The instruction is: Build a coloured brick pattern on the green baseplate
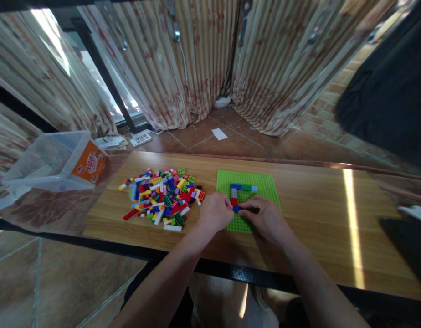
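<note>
A green studded baseplate (265, 180) lies on the wooden table, carrying a row of bricks bent into an open-sided shape. Along its far side run a blue brick (235, 186), a green brick (246, 187) and a light blue brick (254, 188); grey and red bricks (234, 201) come down the left side. At the near corner sits a blue brick (236, 208). My right hand (265, 216) pinches this near blue brick between thumb and fingers. My left hand (216, 212) is closed with its fingertips against the brick's left end; whether it grips anything is hidden.
Left of the baseplate spreads a heap of loose coloured bricks (162, 196) on the table (313, 218). A clear plastic bin (49, 159) with an orange label stands past the table's left end. A dark flat object (402, 241) lies at the right end.
</note>
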`<state>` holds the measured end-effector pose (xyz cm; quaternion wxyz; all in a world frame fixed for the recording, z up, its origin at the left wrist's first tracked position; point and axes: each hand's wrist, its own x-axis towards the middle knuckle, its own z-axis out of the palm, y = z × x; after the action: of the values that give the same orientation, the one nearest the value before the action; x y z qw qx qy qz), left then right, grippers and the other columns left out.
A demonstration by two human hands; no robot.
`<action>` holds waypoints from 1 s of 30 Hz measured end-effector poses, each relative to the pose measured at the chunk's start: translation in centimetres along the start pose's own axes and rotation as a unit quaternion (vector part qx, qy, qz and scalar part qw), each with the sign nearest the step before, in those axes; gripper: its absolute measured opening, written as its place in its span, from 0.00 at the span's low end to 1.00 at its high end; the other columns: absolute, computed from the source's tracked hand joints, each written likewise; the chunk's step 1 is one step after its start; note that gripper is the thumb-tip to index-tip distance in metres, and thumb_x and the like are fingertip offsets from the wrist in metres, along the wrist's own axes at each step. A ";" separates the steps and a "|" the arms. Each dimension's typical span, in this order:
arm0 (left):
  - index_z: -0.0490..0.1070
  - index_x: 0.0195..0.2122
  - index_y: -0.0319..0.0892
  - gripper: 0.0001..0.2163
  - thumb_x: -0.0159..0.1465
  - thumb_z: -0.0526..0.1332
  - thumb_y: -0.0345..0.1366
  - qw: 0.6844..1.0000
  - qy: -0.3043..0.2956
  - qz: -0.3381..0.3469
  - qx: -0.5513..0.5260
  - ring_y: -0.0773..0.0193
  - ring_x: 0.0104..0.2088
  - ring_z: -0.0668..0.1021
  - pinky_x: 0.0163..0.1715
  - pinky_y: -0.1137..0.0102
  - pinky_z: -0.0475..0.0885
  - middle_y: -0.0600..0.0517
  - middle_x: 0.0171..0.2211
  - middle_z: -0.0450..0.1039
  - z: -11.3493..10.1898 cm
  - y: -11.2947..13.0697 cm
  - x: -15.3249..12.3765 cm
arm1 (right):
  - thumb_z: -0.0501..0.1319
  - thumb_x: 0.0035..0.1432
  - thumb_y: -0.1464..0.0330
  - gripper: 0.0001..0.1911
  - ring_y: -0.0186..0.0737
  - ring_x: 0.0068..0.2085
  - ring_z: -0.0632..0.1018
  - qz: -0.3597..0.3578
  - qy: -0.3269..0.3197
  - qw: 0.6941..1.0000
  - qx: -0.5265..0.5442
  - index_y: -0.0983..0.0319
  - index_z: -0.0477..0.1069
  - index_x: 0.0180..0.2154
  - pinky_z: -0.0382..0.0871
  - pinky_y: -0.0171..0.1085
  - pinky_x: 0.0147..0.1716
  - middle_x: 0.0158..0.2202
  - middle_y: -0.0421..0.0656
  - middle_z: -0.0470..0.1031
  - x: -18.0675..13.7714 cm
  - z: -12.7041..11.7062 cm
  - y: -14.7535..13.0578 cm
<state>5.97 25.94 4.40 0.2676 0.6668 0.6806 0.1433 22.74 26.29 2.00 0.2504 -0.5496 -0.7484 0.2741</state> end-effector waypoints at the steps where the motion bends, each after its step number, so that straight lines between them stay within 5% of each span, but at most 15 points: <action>1: 0.82 0.33 0.39 0.12 0.58 0.57 0.29 1.000 0.002 -0.001 0.001 0.58 0.32 0.80 0.35 0.67 0.72 0.44 0.31 0.81 0.0 0.1 -0.1 | 0.66 0.53 0.66 0.04 0.41 0.36 0.76 0.002 0.000 1.000 0.013 0.57 0.81 0.32 0.68 0.40 0.39 0.32 0.41 0.78 0.0 0.0 0.2; 30: 0.78 0.27 0.37 0.10 0.60 0.57 0.29 0.995 -0.054 0.058 -0.059 0.65 0.25 0.73 0.27 0.72 0.64 0.51 0.22 0.75 -1.3 -0.5 0.2 | 0.67 0.53 0.67 0.07 0.42 0.37 0.76 -0.026 0.003 1.000 -0.002 0.56 0.80 0.37 0.68 0.41 0.39 0.33 0.41 0.78 -0.5 -0.4 0.0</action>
<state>4.80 26.32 5.15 0.3341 0.6951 0.6156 0.1623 23.17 25.85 2.26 0.2586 -0.5312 -0.7621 0.2648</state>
